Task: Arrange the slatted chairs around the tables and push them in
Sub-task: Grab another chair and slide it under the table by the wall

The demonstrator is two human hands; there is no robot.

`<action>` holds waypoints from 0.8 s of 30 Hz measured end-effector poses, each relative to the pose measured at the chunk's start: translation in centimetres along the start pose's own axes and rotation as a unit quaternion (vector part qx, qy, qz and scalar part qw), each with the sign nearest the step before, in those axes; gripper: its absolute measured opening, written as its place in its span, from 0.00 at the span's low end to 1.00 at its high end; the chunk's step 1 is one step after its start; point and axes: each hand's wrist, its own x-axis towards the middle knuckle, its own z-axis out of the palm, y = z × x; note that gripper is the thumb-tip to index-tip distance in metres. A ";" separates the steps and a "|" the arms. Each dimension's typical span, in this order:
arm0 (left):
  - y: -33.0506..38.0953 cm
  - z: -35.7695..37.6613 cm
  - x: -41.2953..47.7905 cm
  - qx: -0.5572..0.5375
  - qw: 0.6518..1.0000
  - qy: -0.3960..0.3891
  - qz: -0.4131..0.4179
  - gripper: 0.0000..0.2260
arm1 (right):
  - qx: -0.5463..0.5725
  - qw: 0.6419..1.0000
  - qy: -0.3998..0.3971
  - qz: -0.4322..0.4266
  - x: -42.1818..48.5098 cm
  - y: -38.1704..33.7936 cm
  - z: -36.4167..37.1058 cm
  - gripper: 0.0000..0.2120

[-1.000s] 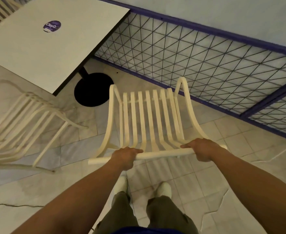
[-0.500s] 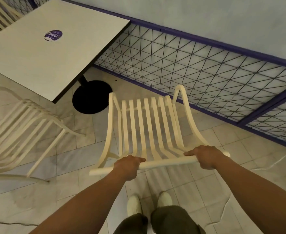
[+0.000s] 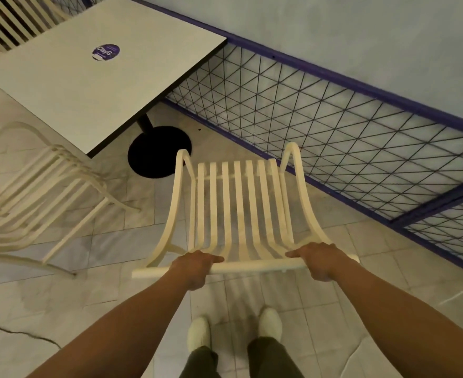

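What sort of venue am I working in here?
Probably a cafe or food-court seating area: a square white pedestal table bearing a round purple sticker, cream slatted chairs stacked beside it, and a purple-framed wire mesh railing edging the tiled floor.

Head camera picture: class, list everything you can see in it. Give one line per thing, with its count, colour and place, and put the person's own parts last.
Held slatted chair: one, cream, centre, facing the table.
Stacked slatted chairs: one stack, exact count unclear, cream, at left on the floor.
Another slatted chair: part only, cream, top left beyond the table.
Table: one, white square top with dark edge, upper left.
Sticker: one, purple, round, on the tabletop.
Table base: one, black, round, under the table.
Mesh railing: purple frame, black wire, along the wall.
Floor: pale tiles, cracked at lower left.
Shoes: two, white, bottom centre.
Left hand: gripping the chair's top rail.
Right hand: gripping the same rail.
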 end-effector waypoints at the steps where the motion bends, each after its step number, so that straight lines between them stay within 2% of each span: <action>1: 0.3 0.0 0.1 -0.001 1.000 0.002 -0.003 0.33 | -0.001 1.000 -0.003 -0.003 0.2 0.5 -0.2 0.36; 15: 1.9 -0.4 0.6 -0.025 0.997 0.037 -0.058 0.30 | -0.053 0.997 -0.023 -0.049 3.4 2.6 -4.9 0.35; 24: 2.0 -0.4 1.4 -0.014 0.997 0.035 -0.069 0.32 | -0.067 0.996 -0.020 -0.053 3.9 2.7 -5.1 0.35</action>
